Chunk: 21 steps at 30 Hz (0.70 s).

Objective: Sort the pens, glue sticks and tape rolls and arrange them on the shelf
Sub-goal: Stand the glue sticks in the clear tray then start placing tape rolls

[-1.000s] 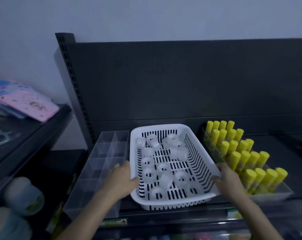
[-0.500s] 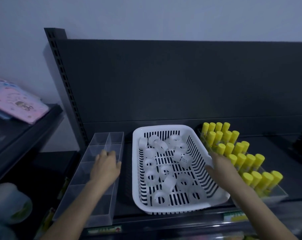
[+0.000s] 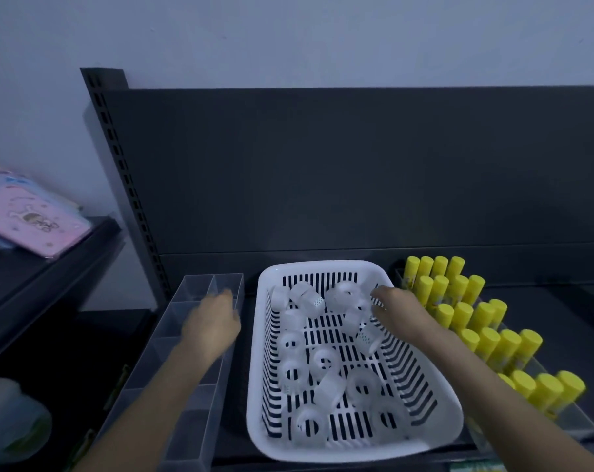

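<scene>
Since both released the white slotted plastic basket [image 3: 340, 451], the right hand [image 3: 403, 310] reaches translucent tape rolls [image 3: 324, 361] beneath its fingers [image 3: 379, 294]. The left hand [image 3: 212, 321] blurs above the clear divided plastic tray [image 3: 193, 287]. I cannot tell either grip, but tape sorting looks under way.

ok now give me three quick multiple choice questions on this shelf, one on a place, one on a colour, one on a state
1. The basket stands: A between the organizer and the glue sticks; B left of the organizer; C behind the glue sticks.
2. The glue sticks are: A red; B yellow; C blue.
3. The tape rolls lie: A stacked in a column; B lined up in the organizer; C loose in the basket.
Answers: 1 A, organizer on its left, sticks on its right; 2 B, all show yellow; 3 C, they lie jumbled on the basket floor.
</scene>
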Each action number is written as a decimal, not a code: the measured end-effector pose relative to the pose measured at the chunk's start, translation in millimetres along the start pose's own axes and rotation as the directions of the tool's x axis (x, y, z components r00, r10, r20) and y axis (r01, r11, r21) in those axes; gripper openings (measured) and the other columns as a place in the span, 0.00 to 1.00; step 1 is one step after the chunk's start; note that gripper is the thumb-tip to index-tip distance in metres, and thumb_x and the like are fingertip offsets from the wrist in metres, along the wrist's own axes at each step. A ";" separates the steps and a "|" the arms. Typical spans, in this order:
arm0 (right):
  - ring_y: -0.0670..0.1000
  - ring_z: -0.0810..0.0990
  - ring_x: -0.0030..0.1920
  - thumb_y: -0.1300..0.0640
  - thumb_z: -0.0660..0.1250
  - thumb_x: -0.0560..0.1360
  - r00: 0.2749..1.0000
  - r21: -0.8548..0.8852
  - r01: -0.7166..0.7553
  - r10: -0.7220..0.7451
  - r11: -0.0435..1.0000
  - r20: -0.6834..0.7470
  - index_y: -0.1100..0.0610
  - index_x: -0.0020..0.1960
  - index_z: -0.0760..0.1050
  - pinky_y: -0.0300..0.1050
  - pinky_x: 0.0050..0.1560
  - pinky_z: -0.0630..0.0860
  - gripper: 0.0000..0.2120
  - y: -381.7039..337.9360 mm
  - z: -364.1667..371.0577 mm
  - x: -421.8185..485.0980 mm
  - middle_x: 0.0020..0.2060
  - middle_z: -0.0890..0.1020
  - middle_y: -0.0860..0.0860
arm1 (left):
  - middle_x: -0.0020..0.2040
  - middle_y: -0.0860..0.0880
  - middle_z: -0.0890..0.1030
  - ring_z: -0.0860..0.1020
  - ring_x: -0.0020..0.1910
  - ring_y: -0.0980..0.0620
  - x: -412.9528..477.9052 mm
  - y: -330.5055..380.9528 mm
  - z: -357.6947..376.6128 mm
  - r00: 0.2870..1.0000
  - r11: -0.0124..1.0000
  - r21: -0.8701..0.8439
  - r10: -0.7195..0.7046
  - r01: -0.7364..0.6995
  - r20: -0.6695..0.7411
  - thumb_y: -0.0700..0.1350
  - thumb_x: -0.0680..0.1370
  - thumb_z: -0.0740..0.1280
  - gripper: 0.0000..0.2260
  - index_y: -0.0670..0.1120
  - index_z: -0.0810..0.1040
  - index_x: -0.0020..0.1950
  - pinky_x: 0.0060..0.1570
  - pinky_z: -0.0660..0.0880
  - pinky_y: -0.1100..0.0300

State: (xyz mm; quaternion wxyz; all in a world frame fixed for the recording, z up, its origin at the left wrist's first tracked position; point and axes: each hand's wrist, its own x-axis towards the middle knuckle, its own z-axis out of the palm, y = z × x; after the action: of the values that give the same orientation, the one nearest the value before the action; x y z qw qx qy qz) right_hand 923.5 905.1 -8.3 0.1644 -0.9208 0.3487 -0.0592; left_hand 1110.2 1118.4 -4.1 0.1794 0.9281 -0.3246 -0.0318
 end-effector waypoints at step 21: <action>0.56 0.76 0.56 0.55 0.63 0.74 0.982 -0.010 -0.011 0.013 1.000 0.190 0.58 0.65 0.63 0.45 0.46 0.74 0.21 -0.3 35.3 92.4 0.58 0.74 0.56 | 0.64 0.43 0.67 0.65 0.65 0.41 82.0 119.3 92.3 0.961 0.913 0.362 0.095 -0.188 0.259 0.48 0.73 0.68 0.22 0.46 0.67 0.64 0.61 0.67 0.52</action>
State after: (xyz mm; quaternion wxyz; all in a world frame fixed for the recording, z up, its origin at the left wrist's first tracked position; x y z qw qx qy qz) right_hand 1000.9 853.4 -41.9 0.1929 -0.9210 0.3371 0.0315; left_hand 1088.0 952.8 -43.3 -0.0431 0.9087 -0.4103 -0.0645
